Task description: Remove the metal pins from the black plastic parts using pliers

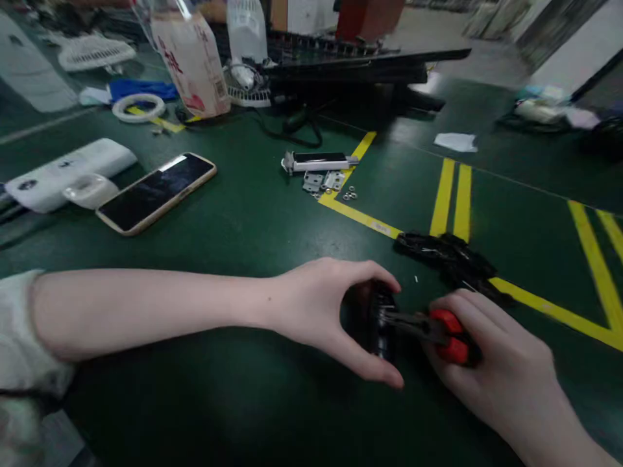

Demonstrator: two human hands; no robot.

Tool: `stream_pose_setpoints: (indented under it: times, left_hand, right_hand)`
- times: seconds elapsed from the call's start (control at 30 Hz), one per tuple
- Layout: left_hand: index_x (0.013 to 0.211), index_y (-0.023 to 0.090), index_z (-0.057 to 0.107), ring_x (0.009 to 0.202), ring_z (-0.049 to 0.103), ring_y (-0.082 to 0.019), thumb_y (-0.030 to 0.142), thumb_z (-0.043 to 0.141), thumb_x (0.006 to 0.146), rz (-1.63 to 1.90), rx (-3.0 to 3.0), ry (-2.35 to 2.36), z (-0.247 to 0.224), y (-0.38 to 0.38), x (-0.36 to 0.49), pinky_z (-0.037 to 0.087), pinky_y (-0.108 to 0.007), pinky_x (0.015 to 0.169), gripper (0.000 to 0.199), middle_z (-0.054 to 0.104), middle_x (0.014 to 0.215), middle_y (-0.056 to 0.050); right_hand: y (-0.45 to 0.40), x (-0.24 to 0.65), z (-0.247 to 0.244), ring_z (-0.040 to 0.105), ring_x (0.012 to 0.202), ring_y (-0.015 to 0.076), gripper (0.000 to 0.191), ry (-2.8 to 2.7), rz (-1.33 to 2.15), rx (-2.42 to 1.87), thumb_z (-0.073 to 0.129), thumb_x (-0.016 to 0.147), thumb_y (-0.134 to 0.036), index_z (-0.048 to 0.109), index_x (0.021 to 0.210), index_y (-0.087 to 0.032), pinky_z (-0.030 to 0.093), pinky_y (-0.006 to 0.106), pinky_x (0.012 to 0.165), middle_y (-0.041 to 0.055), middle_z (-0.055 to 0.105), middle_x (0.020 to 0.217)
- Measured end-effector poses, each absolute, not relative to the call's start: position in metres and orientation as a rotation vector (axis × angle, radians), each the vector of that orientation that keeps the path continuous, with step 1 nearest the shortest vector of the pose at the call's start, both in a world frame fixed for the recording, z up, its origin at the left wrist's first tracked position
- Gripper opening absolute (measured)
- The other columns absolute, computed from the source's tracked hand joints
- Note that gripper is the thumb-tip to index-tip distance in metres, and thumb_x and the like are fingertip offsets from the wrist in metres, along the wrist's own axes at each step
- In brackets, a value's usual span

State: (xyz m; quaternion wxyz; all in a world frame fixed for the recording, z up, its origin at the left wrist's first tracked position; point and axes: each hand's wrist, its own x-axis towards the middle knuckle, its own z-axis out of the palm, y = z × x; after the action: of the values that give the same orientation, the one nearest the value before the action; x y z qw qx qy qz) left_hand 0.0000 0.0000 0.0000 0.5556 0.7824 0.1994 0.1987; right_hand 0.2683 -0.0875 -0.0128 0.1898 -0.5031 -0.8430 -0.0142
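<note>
Black part [384, 342] is held by the left hand [316, 305], likely so it won't wobble against pliers [426, 328] held by the right hand [501, 366].

The right hand [496, 360] hides much of the pliers [419, 327]. The black part [382, 340] in the left hand [314, 310] is too blurred to identify. The left edge cuts off the sleeve [19, 337]; some metal bits [353, 195] are too small to name.
</note>
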Motion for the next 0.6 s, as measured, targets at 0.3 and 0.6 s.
stream_pose_setpoints:
  times: [0.3,0.6]
  left_hand:
    - [0.133,0.016,0.056,0.098,0.067,-0.022,0.032,0.09,0.07,0.49,1.853,0.438,-0.001,0.0,0.0,0.054,-0.032,0.086,0.074,0.071,0.113,-0.006]
    - [0.14,0.012,0.049,0.111,0.068,-0.023,0.024,0.087,0.074,0.53,1.891,0.342,-0.002,0.002,0.0,0.055,-0.031,0.093,0.077,0.069,0.125,-0.01]
  right_hand:
    - [-0.086,0.261,-0.012,0.063,0.075,0.0249,0.011,-2.31,0.036,-1.481,0.059,0.083,-0.025,0.055,0.093,-0.027,0.047,0.036,0.061,0.0049,0.062,0.085]
    - [-0.091,0.248,-0.009,0.059,0.081,0.0259,0.002,-2.234,0.083,-1.56,0.051,0.088,-0.027,0.051,0.09,-0.026,0.044,0.039,0.068,0.0059,0.058,0.088]
